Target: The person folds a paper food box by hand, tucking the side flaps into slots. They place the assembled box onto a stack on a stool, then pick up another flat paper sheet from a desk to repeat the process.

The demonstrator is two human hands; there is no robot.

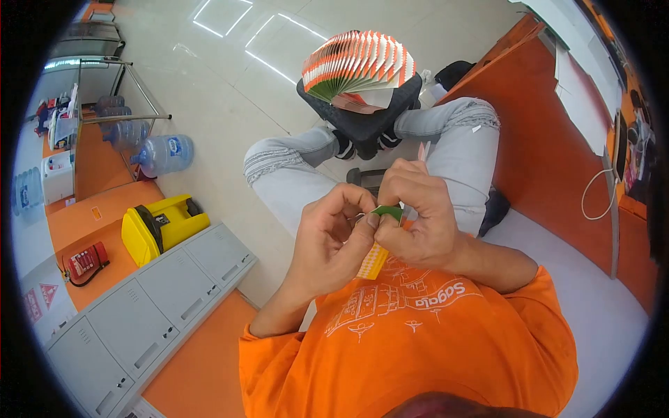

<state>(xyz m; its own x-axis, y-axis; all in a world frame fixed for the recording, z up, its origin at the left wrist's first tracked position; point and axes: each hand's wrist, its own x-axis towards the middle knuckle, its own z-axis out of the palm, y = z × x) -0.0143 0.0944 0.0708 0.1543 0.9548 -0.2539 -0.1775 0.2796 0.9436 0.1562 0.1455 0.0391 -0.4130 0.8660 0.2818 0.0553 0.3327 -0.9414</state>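
Note:
In front of my chest, both hands pinch a small folded paper piece point(374, 261) with a green top and a yellow-and-white checked lower part. My left hand point(331, 233) grips it from the left, thumb and fingertips pressed together. Against its green end, my right hand point(419, 212) is closed, its thumb close to my left thumb. A pinkish-white tip point(423, 151) shows just above my right knuckles; whether it is held cannot be made out. Beyond my hands, a curved fan of folded paper point(359, 66), orange, white and green, rests on a black stool point(348, 122) between my knees.
An orange partition point(536, 132) rises on the right, with a white cable point(592, 198). Grey lockers point(157, 299) line the left, near a yellow bin point(164, 226), a red fire extinguisher point(87, 261) and a large water bottle point(166, 155). Glossy tiles point(216, 104) cover the floor.

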